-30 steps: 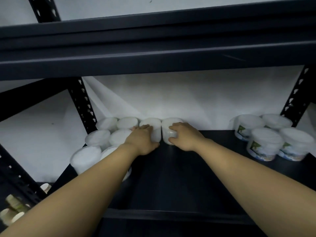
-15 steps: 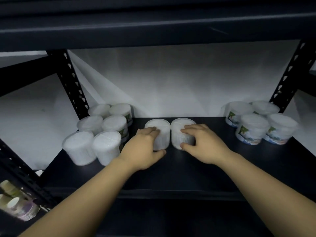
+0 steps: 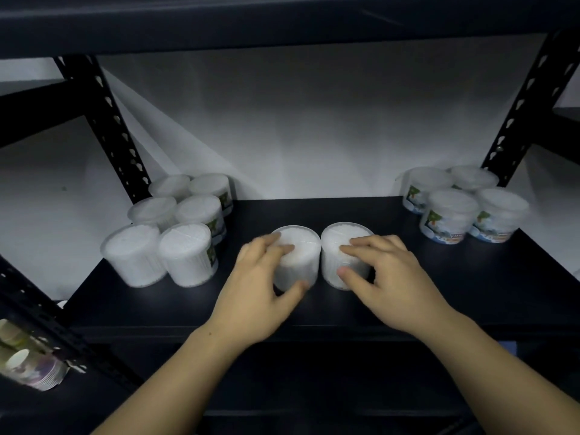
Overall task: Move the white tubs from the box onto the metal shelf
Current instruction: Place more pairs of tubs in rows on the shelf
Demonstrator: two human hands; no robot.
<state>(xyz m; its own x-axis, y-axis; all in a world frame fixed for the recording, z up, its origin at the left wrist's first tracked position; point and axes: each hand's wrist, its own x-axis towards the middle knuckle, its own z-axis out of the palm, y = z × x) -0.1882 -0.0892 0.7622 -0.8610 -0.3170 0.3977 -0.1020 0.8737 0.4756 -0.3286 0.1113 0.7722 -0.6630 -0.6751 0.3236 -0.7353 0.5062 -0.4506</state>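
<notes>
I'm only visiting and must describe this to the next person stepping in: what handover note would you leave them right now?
Left hand grips one white tub; right hand grips the tub beside it. Both tubs stand upright mid-shelf, side by side.
Done: six tubs grouped at the left of the metal shelf, four at the right.
Left: let go of this pair where they belong. The box is out of view, so how many tubs remain cannot be told.
</notes>
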